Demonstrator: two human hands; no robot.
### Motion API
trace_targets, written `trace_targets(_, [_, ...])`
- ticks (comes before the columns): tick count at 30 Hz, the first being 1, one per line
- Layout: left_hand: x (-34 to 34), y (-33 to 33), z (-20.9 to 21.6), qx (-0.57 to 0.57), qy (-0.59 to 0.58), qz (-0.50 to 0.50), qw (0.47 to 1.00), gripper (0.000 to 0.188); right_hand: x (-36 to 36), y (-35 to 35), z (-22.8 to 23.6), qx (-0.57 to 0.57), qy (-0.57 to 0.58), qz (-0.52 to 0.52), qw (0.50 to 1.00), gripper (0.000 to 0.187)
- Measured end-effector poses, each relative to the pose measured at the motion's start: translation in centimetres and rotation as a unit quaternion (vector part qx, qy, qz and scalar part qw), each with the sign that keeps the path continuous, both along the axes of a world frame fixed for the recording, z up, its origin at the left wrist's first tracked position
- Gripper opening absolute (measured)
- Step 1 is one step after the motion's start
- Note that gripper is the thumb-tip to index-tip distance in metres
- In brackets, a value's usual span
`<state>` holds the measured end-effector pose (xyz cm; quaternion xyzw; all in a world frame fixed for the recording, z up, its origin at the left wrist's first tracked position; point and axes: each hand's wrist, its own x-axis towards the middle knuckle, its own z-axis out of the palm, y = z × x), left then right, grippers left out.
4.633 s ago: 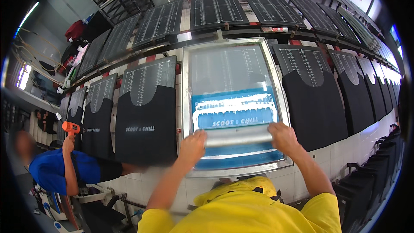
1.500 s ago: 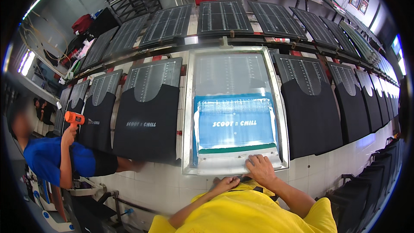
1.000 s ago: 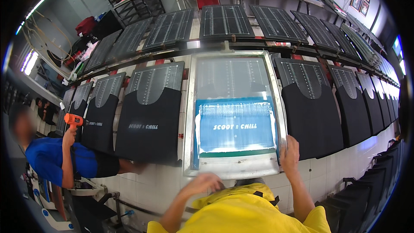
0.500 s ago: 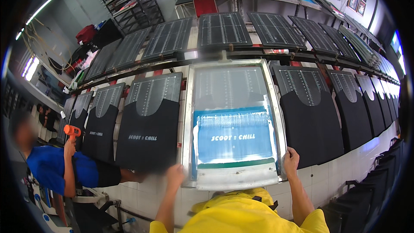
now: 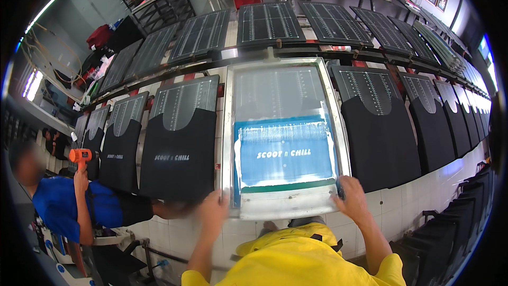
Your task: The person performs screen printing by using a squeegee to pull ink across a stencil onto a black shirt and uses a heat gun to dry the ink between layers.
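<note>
In front of me lies a screen printing frame point(image 5: 288, 212), its metal border around a mesh with a blue stencil and white ink smeared along the stencil's edges. White lettering shows in the stencil's middle. My left hand point(image 5: 212, 211), blurred, is closed at the frame's near left corner. My right hand point(image 5: 352, 199) grips the near right corner, its fingers bent over the edge. What lies under the frame shows only dimly through the upper mesh: a dark board with pale ruler marks.
Black shirts on boards flank the frame: a printed shirt point(image 5: 177, 153) left, a plain shirt point(image 5: 378, 145) right. Boards point(image 5: 271, 24) line the far side of the rail. At left, a person in a blue shirt point(image 5: 55, 206) holds an orange heat gun point(image 5: 80, 155). Dark folded cloths point(image 5: 450, 238) hang lower right.
My right hand has shifted from the frame's right side round to its near corner. The left hand stays at the left corner. The whole view has moved slightly.
</note>
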<state>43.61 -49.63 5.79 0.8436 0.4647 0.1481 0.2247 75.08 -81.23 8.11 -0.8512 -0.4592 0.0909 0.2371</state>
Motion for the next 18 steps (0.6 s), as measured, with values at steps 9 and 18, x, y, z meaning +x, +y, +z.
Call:
trace_targets(9, [2.7, -2.8, 2.7, 0.107, 0.113, -0.414, 0.897, 0.047, -1.2, 1.7, 2.4, -0.136, -0.102, 0.198, 0.965, 0.065])
trace_targets(18, [4.8, -2.0, 1.6, 0.096, 0.053, -0.33, 0.937, 0.025, -0.9, 3.0, 0.8, -0.046, -0.113, 0.112, 0.986, 0.024])
